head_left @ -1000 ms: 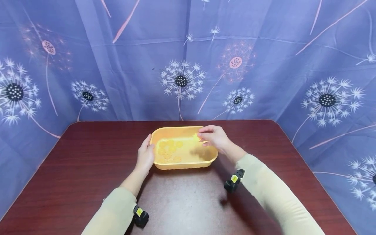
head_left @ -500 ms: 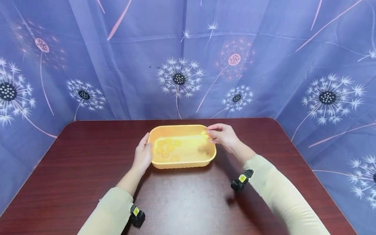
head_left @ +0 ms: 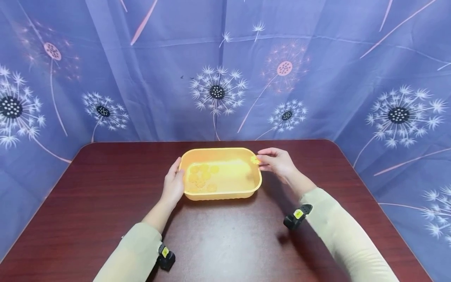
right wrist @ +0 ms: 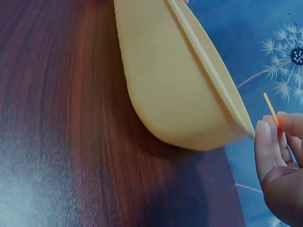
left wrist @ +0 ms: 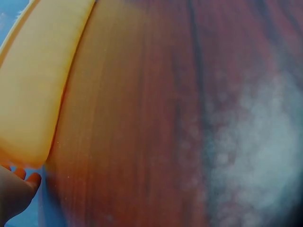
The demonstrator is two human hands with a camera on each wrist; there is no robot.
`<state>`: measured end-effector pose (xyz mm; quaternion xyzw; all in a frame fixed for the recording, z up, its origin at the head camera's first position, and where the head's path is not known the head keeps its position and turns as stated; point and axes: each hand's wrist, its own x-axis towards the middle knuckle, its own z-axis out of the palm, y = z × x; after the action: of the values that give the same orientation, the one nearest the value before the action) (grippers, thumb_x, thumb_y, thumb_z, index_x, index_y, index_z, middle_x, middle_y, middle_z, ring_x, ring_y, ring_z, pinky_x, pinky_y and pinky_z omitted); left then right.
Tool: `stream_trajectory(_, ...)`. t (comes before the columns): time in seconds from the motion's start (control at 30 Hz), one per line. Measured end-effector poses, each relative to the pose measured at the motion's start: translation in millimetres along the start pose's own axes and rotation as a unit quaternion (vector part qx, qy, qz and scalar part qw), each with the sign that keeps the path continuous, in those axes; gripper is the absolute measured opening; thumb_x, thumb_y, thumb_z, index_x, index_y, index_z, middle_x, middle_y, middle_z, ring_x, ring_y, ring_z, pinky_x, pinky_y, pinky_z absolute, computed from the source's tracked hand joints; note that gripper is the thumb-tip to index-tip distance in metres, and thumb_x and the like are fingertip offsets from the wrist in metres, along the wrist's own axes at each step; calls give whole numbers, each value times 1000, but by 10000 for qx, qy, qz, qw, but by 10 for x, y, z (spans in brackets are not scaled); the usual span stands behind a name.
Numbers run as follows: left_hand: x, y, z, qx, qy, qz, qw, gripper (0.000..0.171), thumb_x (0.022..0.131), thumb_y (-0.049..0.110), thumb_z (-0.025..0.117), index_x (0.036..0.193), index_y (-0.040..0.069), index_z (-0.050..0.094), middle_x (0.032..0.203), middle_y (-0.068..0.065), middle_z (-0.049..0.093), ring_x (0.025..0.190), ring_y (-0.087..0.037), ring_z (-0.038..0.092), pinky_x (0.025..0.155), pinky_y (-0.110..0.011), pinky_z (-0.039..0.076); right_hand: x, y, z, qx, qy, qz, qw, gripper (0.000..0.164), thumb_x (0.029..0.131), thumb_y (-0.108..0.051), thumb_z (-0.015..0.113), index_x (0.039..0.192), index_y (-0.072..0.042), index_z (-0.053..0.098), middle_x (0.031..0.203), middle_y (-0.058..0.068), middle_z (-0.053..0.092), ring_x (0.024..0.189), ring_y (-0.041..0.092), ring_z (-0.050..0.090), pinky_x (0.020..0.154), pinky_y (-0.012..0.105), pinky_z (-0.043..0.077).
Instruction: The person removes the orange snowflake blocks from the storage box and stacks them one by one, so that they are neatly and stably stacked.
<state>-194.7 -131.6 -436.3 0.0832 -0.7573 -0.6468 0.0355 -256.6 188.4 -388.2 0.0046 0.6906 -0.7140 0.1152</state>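
Observation:
A yellow plastic tub [head_left: 222,196] with rounded corners sits toward the back of the table. My left hand [head_left: 174,184] grips its left end, thumb at the rim and fingers along the outer wall. Several thin, round yellow pieces with scalloped edges [head_left: 205,175] lie on the tub's floor at the left. Above the right rim, my right hand [head_left: 282,165] pinches one small flat piece [head_left: 255,159], bright orange-yellow, between thumb and fingers. The right wrist view shows this piece [right wrist: 270,108] edge-on at the fingertips, outside the tub wall [right wrist: 189,104].
The dark red wood-grain table [head_left: 116,203] ends at a rounded back edge. Behind it hangs a blue cloth [head_left: 158,78] printed with dandelions. Black wrist cameras [head_left: 166,258] are strapped over both light sleeves.
My right hand has moved right with the pinched piece, from above the tub's inside to its right rim. The left hand keeps its grip on the tub.

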Motion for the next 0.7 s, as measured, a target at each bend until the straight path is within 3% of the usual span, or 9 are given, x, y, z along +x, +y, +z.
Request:
stream_trajectory(0.13,2,7,-12,62,28,-28,10000,50,101,14,32,150,11,25,157,-4,23,144,-20,20,118,-36,20,-8,21,-57,32,88,30,10000,12,87,0,63,99,-3,61,77,-3,71,67,13,68,63,25,58)
stream_trajectory(0.33,-13,10,-41,34,51,-54,10000,50,101,12,32,150,13,25,157,-5,23,144,-21,21,118,-36,20,-19,62,-146,52,238,58,9997,20,87,0,64,106,3,59,79,-2,69,69,11,68,63,24,58)
stream_trajectory(0.7,3,-19,6,-221,-32,-15,9998,50,101,11,31,151,10,24,156,-7,25,142,-20,25,117,-36,23,-70,174,-400,29,558,51,9984,16,86,2,62,102,0,60,76,-5,68,66,9,67,61,24,58)
